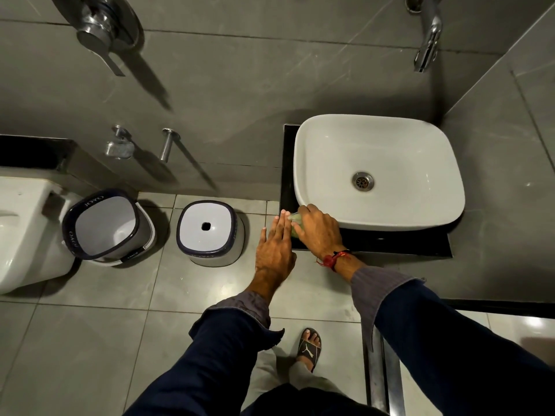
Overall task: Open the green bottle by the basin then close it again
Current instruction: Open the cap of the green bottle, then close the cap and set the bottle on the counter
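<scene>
The green bottle (294,218) stands on the black counter (390,243), at the front left corner of the white basin (378,172). Only slivers of pale green show between my hands. My right hand (318,232) is wrapped over the bottle from the right and covers most of it, including the top. My left hand (274,246) lies flat against the bottle's left side, fingers straight and together. The cap is hidden, so I cannot tell whether it is on.
A white stool (210,232) with a centre hole and a white bucket (108,226) stand on the tiled floor to the left. A toilet (21,235) is at the far left. A wall spout (426,46) hangs above the basin. My sandalled foot (309,348) is below.
</scene>
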Motion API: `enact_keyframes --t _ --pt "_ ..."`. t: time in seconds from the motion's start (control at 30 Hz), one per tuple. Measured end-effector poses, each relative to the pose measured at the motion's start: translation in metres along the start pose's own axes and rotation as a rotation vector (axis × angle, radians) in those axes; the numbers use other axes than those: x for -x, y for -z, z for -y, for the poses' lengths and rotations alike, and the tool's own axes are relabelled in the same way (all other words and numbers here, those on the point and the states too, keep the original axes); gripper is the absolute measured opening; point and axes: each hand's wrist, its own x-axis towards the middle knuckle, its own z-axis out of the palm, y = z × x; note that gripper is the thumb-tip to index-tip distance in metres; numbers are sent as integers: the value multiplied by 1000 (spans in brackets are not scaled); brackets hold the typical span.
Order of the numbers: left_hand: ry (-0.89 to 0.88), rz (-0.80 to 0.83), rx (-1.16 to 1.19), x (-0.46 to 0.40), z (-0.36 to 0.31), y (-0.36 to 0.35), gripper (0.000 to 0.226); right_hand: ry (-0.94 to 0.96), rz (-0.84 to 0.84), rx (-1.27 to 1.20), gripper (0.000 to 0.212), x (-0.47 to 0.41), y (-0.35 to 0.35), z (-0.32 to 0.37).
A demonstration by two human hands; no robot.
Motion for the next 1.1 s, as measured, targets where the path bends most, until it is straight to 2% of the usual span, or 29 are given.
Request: enact_keyframes --t 0.1,0.23,0.37,0.47,0.6,0.73,0.8,0.9,1.03,1.1 --pt "-3 -13 9 -1 0 -2 91 14 -17 0 39 0 6 1" --pt "-21 -30 62 0 2 0 85 -48 -182 -33 43 22 2 -5" --pt "-17 -273 243 3 10 17 63 -181 -178 -189 44 48 -14 -15" --pt "-62 -409 136 0 9 31 44 -215 -137 -272 44 45 -16 -14" --pt "-96 -335 -7 -6 -1 43 37 -224 -159 -353 39 28 -10 -5" --pt "-77 -289 29 -6 -8 43 32 -234 -165 -409 18 17 -5 -1" --pt "-55 -282 55 -5 -12 41 35 -226 -160 -421 14 16 -6 -1" --pt "-33 -292 127 -3 -14 40 40 -205 -169 -451 16 17 -8 -2" --pt "-133 -309 190 -3 -9 41 41 -191 -152 -463 27 20 -9 -6" --pt "-130 -322 258 -2 -3 42 41 -201 -150 -437 30 23 -10 -8"
